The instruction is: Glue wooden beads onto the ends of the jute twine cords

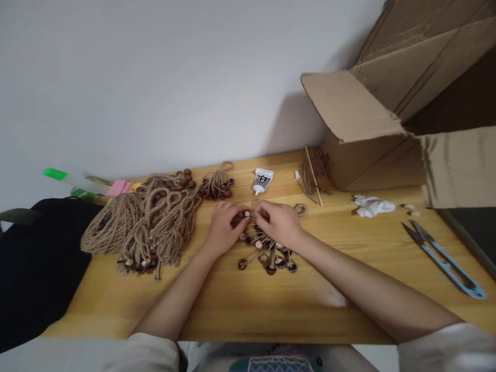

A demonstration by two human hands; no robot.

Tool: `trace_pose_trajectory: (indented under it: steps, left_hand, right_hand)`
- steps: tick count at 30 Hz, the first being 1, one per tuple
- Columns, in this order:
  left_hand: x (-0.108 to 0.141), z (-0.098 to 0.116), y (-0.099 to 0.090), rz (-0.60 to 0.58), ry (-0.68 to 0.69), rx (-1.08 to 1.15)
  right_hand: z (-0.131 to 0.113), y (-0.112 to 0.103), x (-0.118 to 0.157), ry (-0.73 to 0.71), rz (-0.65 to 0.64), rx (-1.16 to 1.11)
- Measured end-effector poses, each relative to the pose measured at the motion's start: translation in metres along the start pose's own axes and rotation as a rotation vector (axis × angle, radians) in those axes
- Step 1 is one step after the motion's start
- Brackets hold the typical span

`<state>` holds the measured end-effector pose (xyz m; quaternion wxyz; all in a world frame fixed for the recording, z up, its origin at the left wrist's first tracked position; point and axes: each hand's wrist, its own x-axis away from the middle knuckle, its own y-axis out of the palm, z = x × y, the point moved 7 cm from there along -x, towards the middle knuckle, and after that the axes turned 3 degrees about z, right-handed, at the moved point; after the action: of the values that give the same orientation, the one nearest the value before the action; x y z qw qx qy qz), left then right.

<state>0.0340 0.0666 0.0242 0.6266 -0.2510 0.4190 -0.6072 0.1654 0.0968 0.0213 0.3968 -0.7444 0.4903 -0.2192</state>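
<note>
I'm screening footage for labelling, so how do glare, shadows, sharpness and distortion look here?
Head view: pale glare on the table beside the right forearm; soft shadow on the wall by the cardboard box, whose interior is dark; fine print on the small tube too soft to read; apparent wide-angle stretching toward the edges.

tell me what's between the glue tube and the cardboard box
In the head view, between the tube and the cardboard box lie a small white piece, loose brown strands and a thin stick across them.
</note>
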Motion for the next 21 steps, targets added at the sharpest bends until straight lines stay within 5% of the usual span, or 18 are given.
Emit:
trace_pose_trajectory:
  steps: [21]
  left_hand:
    - [-0.0003, 0.0015, -0.0005, -0.005, 0.022, 0.005]
  right_hand:
    - [-0.0007, -0.0012, -0.0013, -0.012, -0.008, 0.010]
